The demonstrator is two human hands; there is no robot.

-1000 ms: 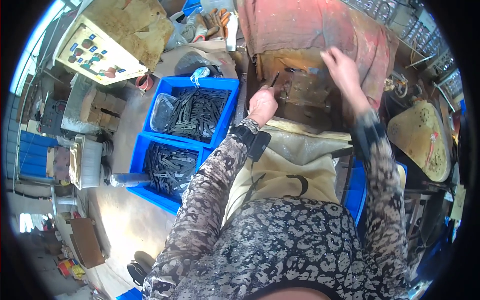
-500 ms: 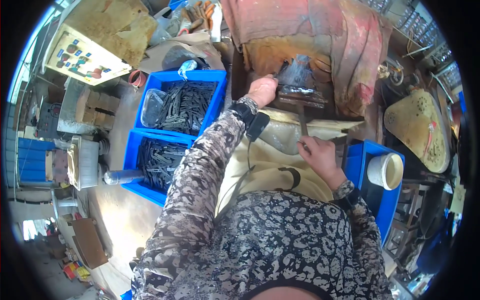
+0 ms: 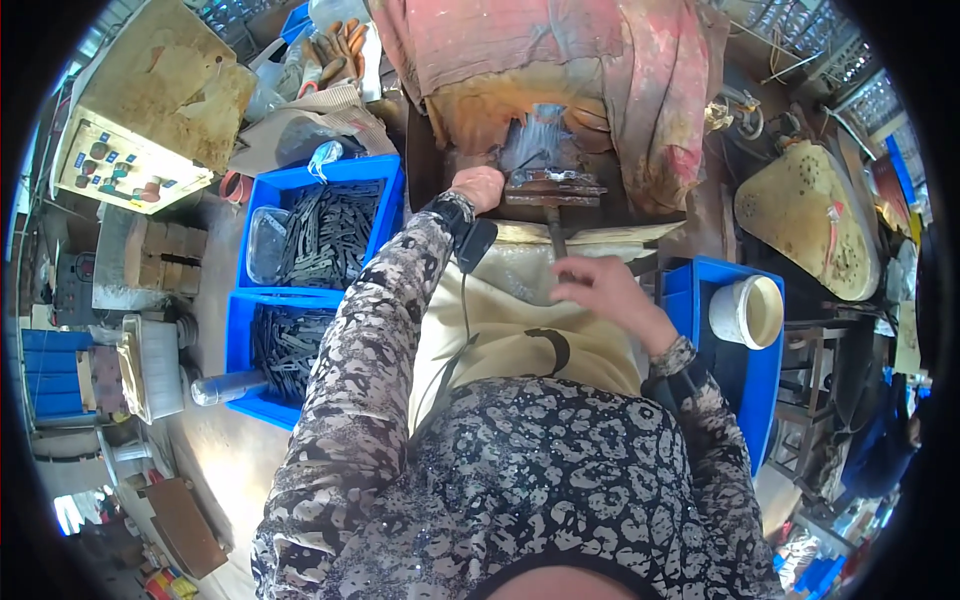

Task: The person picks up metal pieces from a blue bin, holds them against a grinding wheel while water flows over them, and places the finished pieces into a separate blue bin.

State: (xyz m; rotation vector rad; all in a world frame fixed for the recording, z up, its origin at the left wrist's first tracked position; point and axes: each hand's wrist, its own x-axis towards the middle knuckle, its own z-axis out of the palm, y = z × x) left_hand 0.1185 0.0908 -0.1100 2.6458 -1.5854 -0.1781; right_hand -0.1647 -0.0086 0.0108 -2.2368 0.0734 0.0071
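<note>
A rusty metal clamp-like fixture [image 3: 553, 187] sits at the front of a machine under a pinkish, stained cloth [image 3: 510, 45]. Behind it is a streaky, bluish-white wet patch [image 3: 541, 137]. My left hand [image 3: 478, 188] is closed beside the fixture's left end; its fingertips are partly hidden, so what they grip does not show. A metal handle [image 3: 556, 232] runs from the fixture toward me. At the handle's lower end is my right hand [image 3: 612, 297], fingers apart and stretched toward it; whether they touch I cannot tell. A cream apron [image 3: 530, 345] covers my lap.
Two blue crates [image 3: 396, 205] of dark, flat strips stand at the left, with a clear plastic tub [image 3: 267, 245] in the far one. On the right, a white bucket [image 3: 746, 312] rests on a blue bin [image 3: 683, 290]. A control box [image 3: 140, 165] stands far left.
The view has shifted, so the surroundings sit farther left. My right hand's fingers have loosened and spread at the handle's end. My left hand stays beside the fixture.
</note>
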